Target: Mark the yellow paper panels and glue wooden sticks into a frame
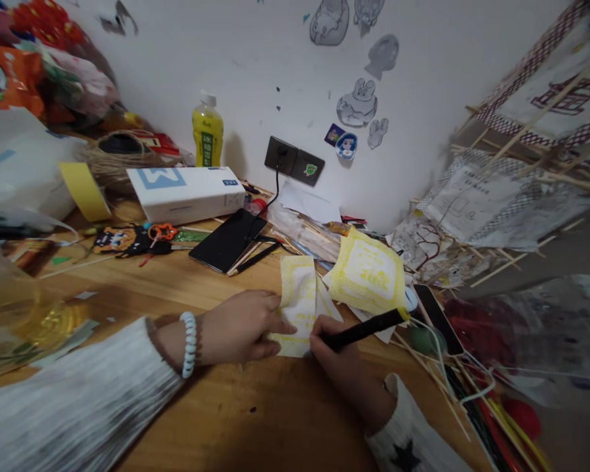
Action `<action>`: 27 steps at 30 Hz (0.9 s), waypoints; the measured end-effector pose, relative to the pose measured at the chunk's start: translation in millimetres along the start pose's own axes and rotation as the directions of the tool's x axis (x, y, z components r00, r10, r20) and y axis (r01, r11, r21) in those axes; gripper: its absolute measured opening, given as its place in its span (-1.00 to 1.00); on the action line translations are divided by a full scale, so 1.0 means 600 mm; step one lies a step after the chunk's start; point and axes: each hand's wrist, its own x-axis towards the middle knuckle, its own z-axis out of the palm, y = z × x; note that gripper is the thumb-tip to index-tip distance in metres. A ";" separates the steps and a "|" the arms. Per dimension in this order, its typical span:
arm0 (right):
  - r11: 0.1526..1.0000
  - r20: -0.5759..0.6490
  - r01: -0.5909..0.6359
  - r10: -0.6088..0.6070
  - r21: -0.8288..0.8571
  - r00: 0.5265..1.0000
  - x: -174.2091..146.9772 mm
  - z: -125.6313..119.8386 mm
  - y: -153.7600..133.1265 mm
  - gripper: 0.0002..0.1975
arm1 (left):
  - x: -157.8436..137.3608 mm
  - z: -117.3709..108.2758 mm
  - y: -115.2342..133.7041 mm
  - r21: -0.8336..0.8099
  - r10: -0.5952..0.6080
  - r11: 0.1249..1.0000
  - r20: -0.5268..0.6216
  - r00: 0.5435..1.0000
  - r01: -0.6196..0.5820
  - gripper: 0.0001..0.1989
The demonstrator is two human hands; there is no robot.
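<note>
Cluttered wooden worktop (pixel 226 419): bottle (pixel 208 134) and white box (pixel 189 195) upper left, black tablet (pixel 223 242) and yellow panel (pixel 368 270) near the paper strip (pixel 299 282) mid-frame; right grip (pixel 338 357) closed round a marker (pixel 366 328), left grip (pixel 240 326) loosely open, touching the strip.

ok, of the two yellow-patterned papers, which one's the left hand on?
The narrow paper: the left hand has fingers on it. The wider piece sits farther right, beyond the black marker, clear of that hand.

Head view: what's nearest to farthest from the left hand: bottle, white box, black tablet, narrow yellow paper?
1. Narrow yellow paper, touched by the left hand.
2. Black tablet, farther back.
3. White box, back left.
4. Bottle, behind the box.
</note>
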 end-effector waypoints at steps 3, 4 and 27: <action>0.999 -0.007 -0.018 0.018 0.034 1.000 0.000 -0.002 -0.004 -0.86 | 0.000 0.001 -0.001 0.006 0.001 1.000 -0.001 1.000 -0.001 -0.63; 0.999 -0.010 -0.025 0.026 0.042 1.000 0.000 -0.003 -0.005 -0.85 | 0.000 0.002 -0.001 0.006 0.001 1.000 -0.003 1.000 -0.001 -0.63; 0.999 0.004 0.027 -0.026 -0.030 1.000 0.001 0.002 -0.010 -0.80 | 0.002 0.005 0.007 0.009 -0.045 0.999 -0.021 0.999 0.045 -0.65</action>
